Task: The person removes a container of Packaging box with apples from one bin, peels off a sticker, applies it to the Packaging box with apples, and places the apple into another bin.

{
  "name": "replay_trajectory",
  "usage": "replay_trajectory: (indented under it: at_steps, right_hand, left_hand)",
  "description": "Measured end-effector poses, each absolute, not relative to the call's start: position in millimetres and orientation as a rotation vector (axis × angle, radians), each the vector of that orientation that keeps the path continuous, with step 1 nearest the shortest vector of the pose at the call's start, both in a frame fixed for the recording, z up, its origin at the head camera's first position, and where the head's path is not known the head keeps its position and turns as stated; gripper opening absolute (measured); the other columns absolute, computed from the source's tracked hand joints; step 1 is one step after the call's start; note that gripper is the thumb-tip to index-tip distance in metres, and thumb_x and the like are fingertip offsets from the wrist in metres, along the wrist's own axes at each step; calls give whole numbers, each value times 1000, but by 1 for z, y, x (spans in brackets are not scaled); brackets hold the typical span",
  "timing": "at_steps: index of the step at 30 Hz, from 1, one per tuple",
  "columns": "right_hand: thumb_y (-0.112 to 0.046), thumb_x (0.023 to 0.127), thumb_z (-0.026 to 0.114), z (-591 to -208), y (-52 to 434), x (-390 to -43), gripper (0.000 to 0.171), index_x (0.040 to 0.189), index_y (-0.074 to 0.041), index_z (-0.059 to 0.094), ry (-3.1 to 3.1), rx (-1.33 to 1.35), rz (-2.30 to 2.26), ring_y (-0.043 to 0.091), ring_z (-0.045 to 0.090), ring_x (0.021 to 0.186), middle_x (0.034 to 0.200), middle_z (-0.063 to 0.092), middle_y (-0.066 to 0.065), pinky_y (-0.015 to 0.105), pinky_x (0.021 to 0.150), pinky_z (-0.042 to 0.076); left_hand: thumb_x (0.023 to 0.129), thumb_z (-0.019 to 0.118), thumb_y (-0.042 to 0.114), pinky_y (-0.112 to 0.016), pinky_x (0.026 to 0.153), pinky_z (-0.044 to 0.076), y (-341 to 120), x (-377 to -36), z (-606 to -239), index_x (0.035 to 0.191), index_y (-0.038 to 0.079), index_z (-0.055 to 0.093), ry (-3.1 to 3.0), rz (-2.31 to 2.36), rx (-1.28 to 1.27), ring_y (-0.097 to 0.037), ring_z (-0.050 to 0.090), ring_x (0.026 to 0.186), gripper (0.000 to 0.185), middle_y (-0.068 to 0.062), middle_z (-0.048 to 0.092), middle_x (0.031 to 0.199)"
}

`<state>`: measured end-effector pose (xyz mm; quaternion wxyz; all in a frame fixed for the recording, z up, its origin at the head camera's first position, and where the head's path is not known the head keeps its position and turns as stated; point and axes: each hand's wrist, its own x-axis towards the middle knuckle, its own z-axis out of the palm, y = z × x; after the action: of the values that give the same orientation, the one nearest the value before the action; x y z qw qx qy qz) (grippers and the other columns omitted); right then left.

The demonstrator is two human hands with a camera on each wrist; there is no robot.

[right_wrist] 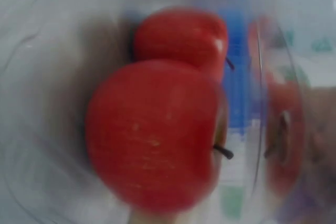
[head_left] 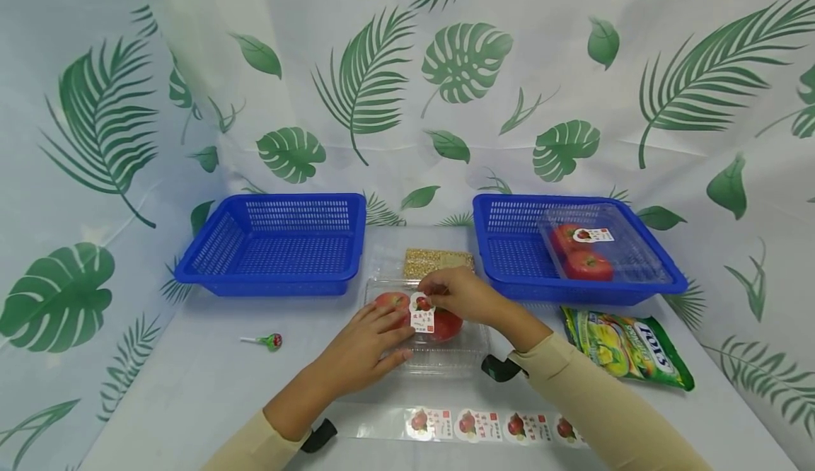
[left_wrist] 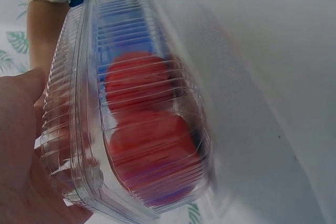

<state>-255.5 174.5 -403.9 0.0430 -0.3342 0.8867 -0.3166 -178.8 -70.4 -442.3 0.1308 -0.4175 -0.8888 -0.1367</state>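
A clear plastic clamshell box (head_left: 439,366) with two red apples (head_left: 448,325) inside stands closed in front of me. A white apple sticker (head_left: 422,321) lies on its lid. My left hand (head_left: 369,344) rests on the left of the lid with fingers extended, fingertips by the sticker's lower left edge. From the right, my right hand (head_left: 467,300) pinches the sticker's top edge with bent fingers. In the left wrist view the box (left_wrist: 152,98) shows from its side, the left hand (left_wrist: 21,145) against the lid. Close up, an apple (right_wrist: 157,135) fills the right wrist view.
Behind stand two blue baskets; the left basket (head_left: 353,283) holds nothing, the right basket (head_left: 509,291) a labelled apple box (head_left: 627,245). A tan grainy pack (head_left: 439,260) lies behind the box, a lollipop (head_left: 274,342) left, a candy bag (head_left: 627,347) right, a sticker strip (head_left: 376,421) in front.
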Motion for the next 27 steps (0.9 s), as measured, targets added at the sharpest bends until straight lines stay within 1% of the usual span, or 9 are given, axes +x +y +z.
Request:
replay_trajectory:
  at_steps: [5,13,19,24,27]
  right_hand:
    - [-11,90,70,-404,173,-254,18,108,-14,71,2738,-1020,-927,9,61,84,92,68,-5,28,74,54]
    - [-9,89,71,-404,171,-253,21,109,-12,70,2786,-1043,-823,9,61,84,93,68,-7,29,74,54]
    - [-9,88,72,-404,170,-255,22,110,-13,71,2827,-1109,-716,9,61,85,93,68,-8,27,73,53]
    - [-7,86,73,-405,170,-256,21,107,-11,71,2848,-1197,-692,12,63,86,93,68,-5,30,75,54]
    - [-7,86,73,-405,171,-255,21,106,-11,72,2867,-1239,-679,14,63,91,97,69,-4,32,80,53]
  left_hand:
    - [101,40,52,-54,112,24,-68,-179,-441,128,17,65,-2572,-394,-1223,-27,37,138,50,-7,50,143]
    - [101,42,52,-53,112,23,-67,-181,-443,128,17,65,-2577,-389,-1233,-26,35,139,50,-6,51,142]
    - [100,44,52,-53,112,23,-66,-183,-445,126,15,66,-2552,-402,-1239,-26,38,137,49,-3,55,139]
    - [100,45,51,-52,112,24,-65,-183,-445,124,14,66,-2532,-435,-1254,-27,39,136,49,-2,57,136]
    - [100,46,50,-52,112,25,-64,-185,-444,123,13,67,-2522,-447,-1274,-27,39,136,49,-2,58,135]
